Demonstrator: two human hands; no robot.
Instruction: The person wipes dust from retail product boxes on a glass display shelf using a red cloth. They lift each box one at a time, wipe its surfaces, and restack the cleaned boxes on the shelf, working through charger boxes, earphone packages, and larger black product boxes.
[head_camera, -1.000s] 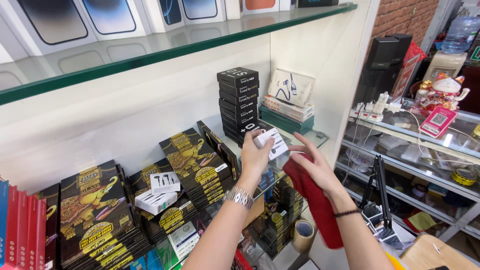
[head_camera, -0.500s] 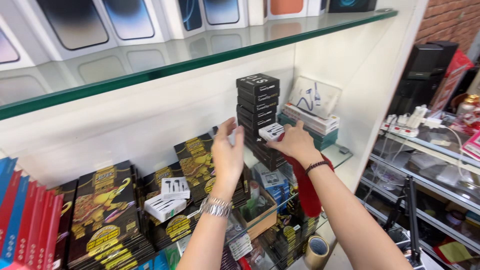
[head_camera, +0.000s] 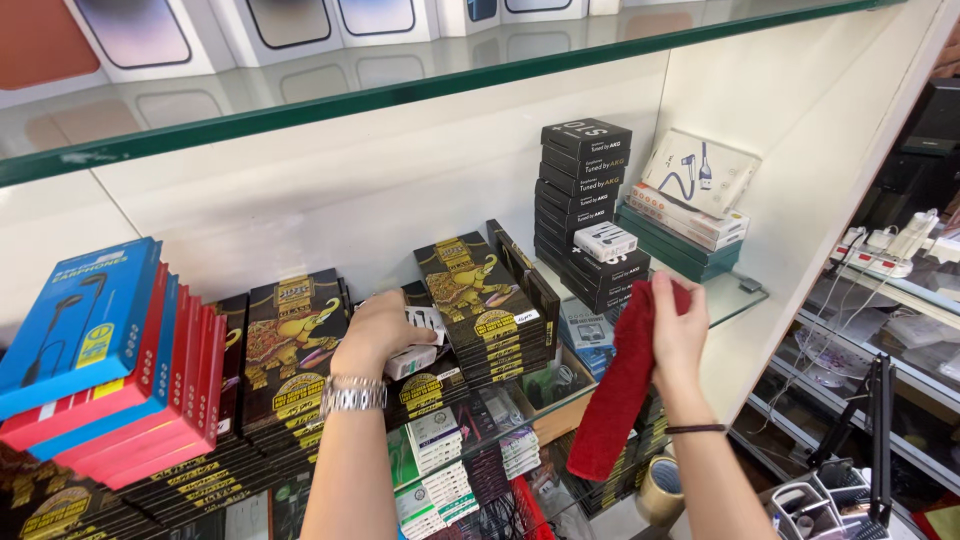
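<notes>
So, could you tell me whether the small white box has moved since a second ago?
Yes. The small white box was in the right hand in front of the black box stack; now it lies on that stack's lower step.

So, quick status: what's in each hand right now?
Left hand on small white box. Right hand grips red cloth. Black boxes crowd the shelf between.

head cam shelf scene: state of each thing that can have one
left hand: closed on small white box
right hand: gripping red cloth, which hangs down
second white box: lying on black box stack
tape roll: below, standing on edge
</notes>
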